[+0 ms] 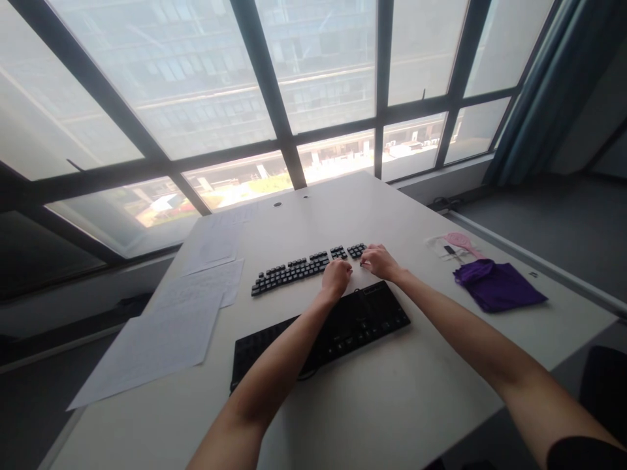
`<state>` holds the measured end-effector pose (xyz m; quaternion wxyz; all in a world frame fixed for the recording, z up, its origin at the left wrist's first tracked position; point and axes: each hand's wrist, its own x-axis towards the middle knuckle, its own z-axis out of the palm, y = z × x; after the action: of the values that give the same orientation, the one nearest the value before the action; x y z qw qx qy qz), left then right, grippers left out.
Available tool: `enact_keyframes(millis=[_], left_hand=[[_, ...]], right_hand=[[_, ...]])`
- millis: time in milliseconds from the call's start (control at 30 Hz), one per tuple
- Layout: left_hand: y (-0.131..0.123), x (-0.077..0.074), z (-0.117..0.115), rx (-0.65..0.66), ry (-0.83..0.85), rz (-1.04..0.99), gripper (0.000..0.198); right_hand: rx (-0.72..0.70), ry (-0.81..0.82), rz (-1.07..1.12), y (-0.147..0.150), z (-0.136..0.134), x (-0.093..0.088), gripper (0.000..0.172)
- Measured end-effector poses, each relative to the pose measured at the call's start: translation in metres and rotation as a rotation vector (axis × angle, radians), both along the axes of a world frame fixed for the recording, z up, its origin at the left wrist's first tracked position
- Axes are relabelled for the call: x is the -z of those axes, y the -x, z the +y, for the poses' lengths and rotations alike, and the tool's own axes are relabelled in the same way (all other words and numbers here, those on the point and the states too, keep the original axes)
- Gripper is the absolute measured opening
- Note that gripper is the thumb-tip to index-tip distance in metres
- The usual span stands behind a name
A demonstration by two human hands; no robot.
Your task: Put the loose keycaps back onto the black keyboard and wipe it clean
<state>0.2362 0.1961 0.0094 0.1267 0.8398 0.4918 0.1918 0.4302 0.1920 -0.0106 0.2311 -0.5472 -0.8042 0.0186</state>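
Black keycaps [294,271] lie on the desk in keyboard order, in separate blocks with gaps between them. Closer to me is a black keyboard base [343,326] set at a slant, with few keys showing on it. My left hand [337,277] is curled closed by the middle block of keycaps, above the base's far edge; what its fingers hold, if anything, is hidden. At the right-hand block [356,250], my right hand [379,262] has its fingers pinched, with a small dark keycap [361,264] at the tips. My left forearm covers part of the base.
Sheets of paper [171,346] run along the desk's left side. To the right lie a purple cloth bag [499,285], a pink round-headed item with a handle [460,241] and a small clear bag. Large windows [323,59] stand beyond the white desk [313,222]; a blue curtain hangs right.
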Motion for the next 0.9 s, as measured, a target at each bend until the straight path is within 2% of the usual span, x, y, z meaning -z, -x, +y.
enact_keyframes(millis=[133,200,300,367,500,633,900], left_hand=[[0.01,-0.012,-0.042,0.034,0.05,-0.122,0.015],[0.012,-0.014,-0.069,0.085,0.131,-0.283,0.012],[0.011,-0.009,-0.105,0.179,0.265,-0.49,0.012],[0.01,-0.003,-0.119,0.207,0.279,-0.522,0.014],[0.008,0.009,-0.129,0.229,0.202,-0.472,0.014],[0.008,0.017,-0.131,0.244,0.098,-0.386,0.012],[0.009,0.014,-0.135,0.235,0.042,-0.317,0.007]], right_hand=[[0.045,-0.059,0.174,-0.004,-0.034,-0.004,0.009],[0.039,-0.062,0.392,-0.009,-0.061,-0.002,0.008],[-0.029,0.003,0.58,-0.017,-0.103,0.001,0.008],[-0.084,0.045,0.622,-0.021,-0.127,0.004,0.009],[-0.164,0.107,0.64,-0.023,-0.155,0.009,0.008],[-0.201,0.108,0.606,-0.017,-0.163,0.014,0.006],[-0.213,0.024,0.455,-0.012,-0.166,0.009,0.015]])
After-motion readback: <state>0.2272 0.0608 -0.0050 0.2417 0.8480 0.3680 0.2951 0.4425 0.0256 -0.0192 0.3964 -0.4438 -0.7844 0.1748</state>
